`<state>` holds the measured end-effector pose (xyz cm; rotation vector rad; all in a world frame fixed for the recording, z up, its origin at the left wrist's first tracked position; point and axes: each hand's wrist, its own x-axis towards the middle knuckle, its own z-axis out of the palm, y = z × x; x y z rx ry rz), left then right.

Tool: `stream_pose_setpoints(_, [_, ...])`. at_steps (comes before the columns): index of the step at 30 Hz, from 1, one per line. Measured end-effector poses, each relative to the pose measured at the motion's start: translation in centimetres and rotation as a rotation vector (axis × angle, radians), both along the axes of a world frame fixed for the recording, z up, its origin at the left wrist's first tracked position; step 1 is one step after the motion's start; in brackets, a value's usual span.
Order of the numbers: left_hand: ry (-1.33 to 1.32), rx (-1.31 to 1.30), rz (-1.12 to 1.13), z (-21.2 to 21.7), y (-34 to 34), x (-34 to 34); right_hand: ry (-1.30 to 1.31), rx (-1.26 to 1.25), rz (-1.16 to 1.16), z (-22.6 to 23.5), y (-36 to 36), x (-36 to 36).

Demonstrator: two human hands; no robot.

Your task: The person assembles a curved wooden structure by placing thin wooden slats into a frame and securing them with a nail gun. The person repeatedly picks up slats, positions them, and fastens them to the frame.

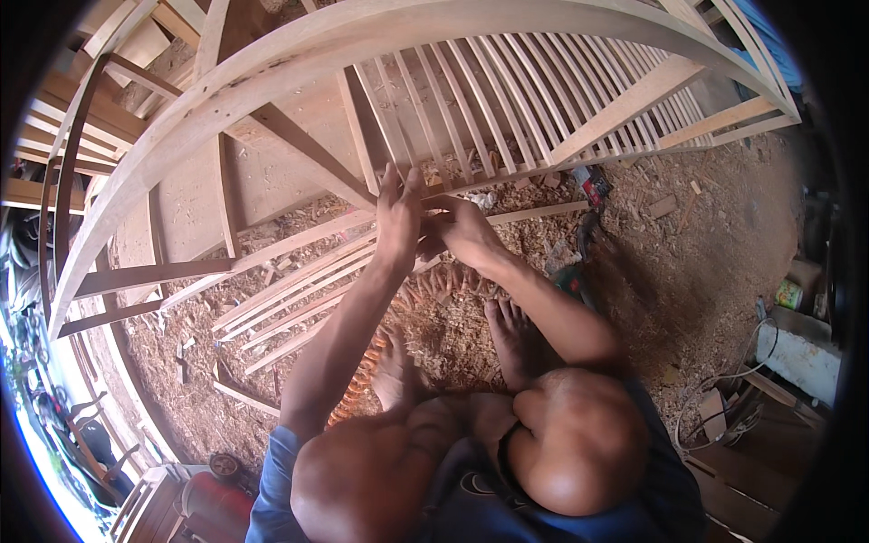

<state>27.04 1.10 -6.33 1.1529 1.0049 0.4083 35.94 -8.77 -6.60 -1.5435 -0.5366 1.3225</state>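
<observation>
A large curved wooden frame [299,56] leans across the far side, with thin upright slats [502,109] set in a row along its lower rail [534,168]. My left hand [398,213] is at this rail, its fingers reaching up around the foot of a pale wooden slat [380,113]. Close beside it, touching or nearly so, my right hand [463,233] has its fingers curled in under the rail. What the right fingers hold, if anything, is hidden. Several loose wooden strips [299,294] lie on the floor just left of my hands.
Wood shavings [453,335] cover the floor around my bare feet. A coil of orange hose [358,385] curves between them. Right of the hands lies a green power tool [570,282]. A cable [724,380] winds near a white box [801,357]; a red machine [213,502] stands lower left.
</observation>
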Motion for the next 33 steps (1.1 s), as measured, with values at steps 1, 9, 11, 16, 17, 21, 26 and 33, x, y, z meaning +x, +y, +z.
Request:
stream_pose_setpoints(1, [0.001, 0.022, -0.028, -0.1, -1.1, -0.8, -0.038, -0.008, 0.009, -0.5, 0.0, -0.2])
stream_pose_setpoints(9, [0.008, 0.503, 0.032, -1.1, -4.0, -9.9, 0.127, 0.114, -0.206, -2.6, -0.3, -3.9])
stream_pose_setpoints(11, [-0.109, 0.599, 0.284, -1.8, -1.5, -10.5, 0.203, 0.200, -0.317, -3.2, 0.6, -4.3])
stream_pose_setpoints(16, [0.287, 0.717, 0.028, -3.5, 10.0, -8.4, -0.604, 0.065, -0.183, -4.2, 1.8, -4.3])
stream_pose_setpoints(17, [0.353, 0.796, -0.082, -3.9, 11.6, -7.0, -0.242, 0.047, -0.248, -4.0, 1.0, -4.0])
stream_pose_setpoints(21, [0.136, 0.506, -0.141, -5.5, 12.4, -3.3, -0.692, 0.077, -0.052, -2.2, -4.9, 1.4])
stream_pose_setpoints(26, [0.126, 0.508, -0.158, -6.1, 11.0, -2.2, -1.205, -0.390, 0.253, -1.4, -11.6, 10.8])
stream_pose_setpoints(33, [0.135, 0.441, -0.126, -6.9, 11.4, -2.8, -1.570, -0.359, 0.527, -3.6, -13.9, 15.9])
